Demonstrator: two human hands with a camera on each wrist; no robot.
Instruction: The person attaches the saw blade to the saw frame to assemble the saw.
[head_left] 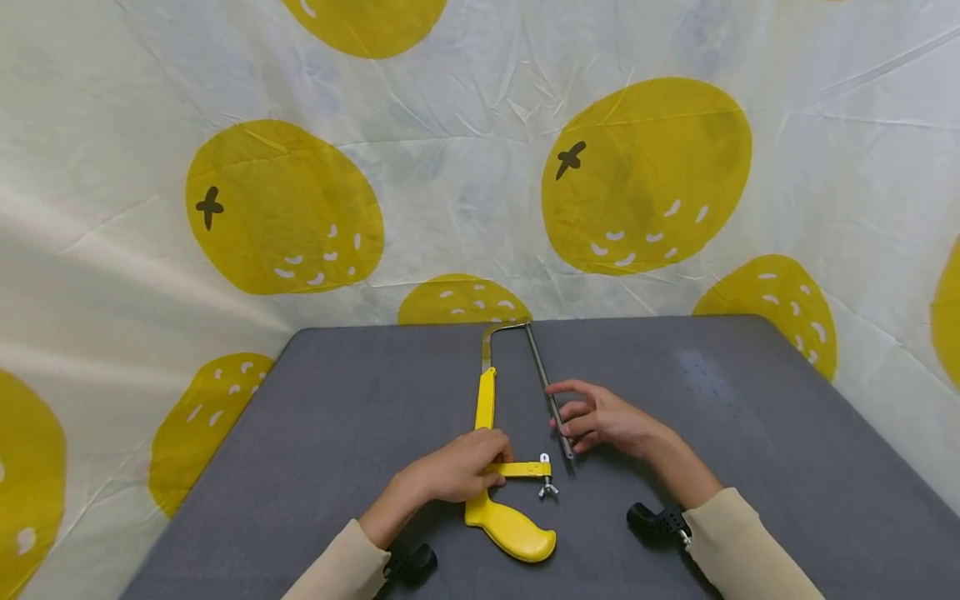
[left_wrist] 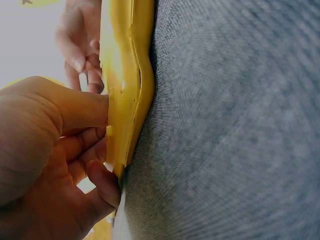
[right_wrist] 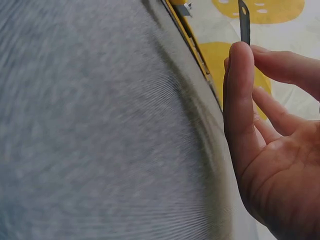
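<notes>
A hacksaw frame (head_left: 486,400) with a yellow handle (head_left: 517,532) lies on the grey table. My left hand (head_left: 468,465) grips the yellow frame near its crossbar, thumb and fingers around it, as the left wrist view also shows on the yellow body (left_wrist: 131,75). A narrow saw blade (head_left: 540,367) meets the frame's far end; its near end stands apart from the wing-nut fitting (head_left: 547,479) on the crossbar. My right hand (head_left: 603,421) pinches the blade near that loose end. In the right wrist view the blade's holed tip (right_wrist: 244,22) sticks out past the thumb.
The grey table (head_left: 360,400) spreads around the saw. Behind and beside it hangs a white sheet (head_left: 465,200) printed with yellow fruit. Black wrist devices (head_left: 656,523) sit under both forearms, close to the tabletop.
</notes>
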